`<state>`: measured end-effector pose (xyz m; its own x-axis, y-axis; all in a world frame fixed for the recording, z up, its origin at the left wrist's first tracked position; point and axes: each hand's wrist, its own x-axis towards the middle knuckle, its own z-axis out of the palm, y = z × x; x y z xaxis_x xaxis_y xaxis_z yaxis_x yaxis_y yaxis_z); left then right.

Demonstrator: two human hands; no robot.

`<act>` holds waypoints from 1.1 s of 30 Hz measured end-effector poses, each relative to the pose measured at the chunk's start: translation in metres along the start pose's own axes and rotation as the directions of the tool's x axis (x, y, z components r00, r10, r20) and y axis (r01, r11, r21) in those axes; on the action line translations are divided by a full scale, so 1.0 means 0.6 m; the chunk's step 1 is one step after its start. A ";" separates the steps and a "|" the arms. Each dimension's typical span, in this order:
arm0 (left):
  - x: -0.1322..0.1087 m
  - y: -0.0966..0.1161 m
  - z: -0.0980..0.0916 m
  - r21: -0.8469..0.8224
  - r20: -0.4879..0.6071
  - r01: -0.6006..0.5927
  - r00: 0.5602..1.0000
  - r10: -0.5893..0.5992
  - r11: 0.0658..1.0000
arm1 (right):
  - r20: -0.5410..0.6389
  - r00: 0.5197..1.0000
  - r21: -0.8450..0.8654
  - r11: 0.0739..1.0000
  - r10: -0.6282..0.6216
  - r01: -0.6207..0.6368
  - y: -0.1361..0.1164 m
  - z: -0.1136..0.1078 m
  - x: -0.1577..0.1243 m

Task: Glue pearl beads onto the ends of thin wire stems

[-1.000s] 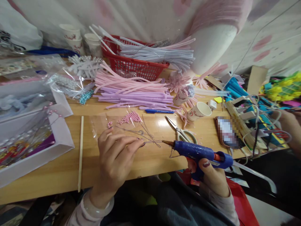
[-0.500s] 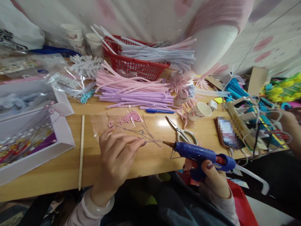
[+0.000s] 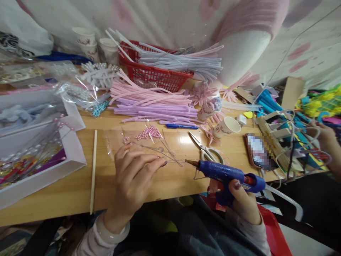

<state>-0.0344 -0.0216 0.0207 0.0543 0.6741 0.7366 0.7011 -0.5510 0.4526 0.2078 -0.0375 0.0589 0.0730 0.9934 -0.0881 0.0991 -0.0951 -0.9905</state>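
Observation:
My left hand pinches a thin wire between thumb and fingertips, just above the wooden table. My right hand grips a blue glue gun, its copper nozzle pointing left, a short gap from the wire's free end. Loose wires and a small heap of pink beads lie on clear plastic just beyond my left hand.
Scissors, a blue pen, a paper cup and a phone lie near the gun. Pink and purple pipe cleaners and a red basket sit behind. A white box stands left, beside a wooden stick. Another person's hand is at right.
The view has shifted slightly. The glue gun's nozzle has drawn back a little to the right from the wire end; my left hand keeps its pinch.

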 end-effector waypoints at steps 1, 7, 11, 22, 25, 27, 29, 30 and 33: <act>0.000 0.000 0.000 0.000 0.002 0.001 1.000 -0.001 1.000 | -0.042 0.999 0.030 0.999 0.026 -0.025 0.000 0.002 -0.002; -0.002 -0.003 0.001 0.014 0.012 -0.023 1.000 0.023 1.000 | -0.136 0.987 0.101 0.992 0.084 -0.070 0.003 0.007 -0.009; -0.002 -0.004 0.001 0.018 0.015 -0.032 0.999 0.032 0.999 | -0.065 0.997 0.062 0.997 0.052 -0.048 0.002 0.004 -0.005; 0.004 0.002 0.000 -0.022 -0.009 -0.020 1.000 0.020 1.000 | 0.023 1.000 0.023 1.000 0.002 -0.002 0.013 -0.007 0.002; 0.001 0.000 0.000 -0.038 -0.002 -0.019 1.000 0.019 0.999 | 0.022 1.000 0.029 1.000 -0.004 0.004 0.012 -0.006 0.004; -0.001 -0.003 0.000 -0.051 0.005 -0.025 1.000 0.026 0.998 | 0.022 1.000 0.018 1.000 0.001 -0.002 0.009 -0.005 0.005; -0.003 -0.005 0.000 -0.059 0.007 -0.028 1.000 0.029 0.998 | 0.032 0.999 -0.006 1.000 0.013 -0.013 0.005 -0.003 0.008; -0.003 -0.005 0.000 -0.060 0.006 -0.029 1.000 0.030 0.998 | 0.043 0.999 -0.023 1.000 0.018 -0.017 0.003 -0.002 0.009; -0.002 -0.005 0.001 -0.061 0.001 -0.028 1.000 0.028 0.998 | 0.054 0.998 -0.094 0.995 -0.021 0.026 -0.002 0.001 0.011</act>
<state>-0.0361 -0.0209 0.0182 0.0744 0.6588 0.7486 0.6546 -0.5986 0.4617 0.2076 -0.0308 0.0593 0.0175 0.9972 -0.0728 0.1937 -0.0748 -0.9782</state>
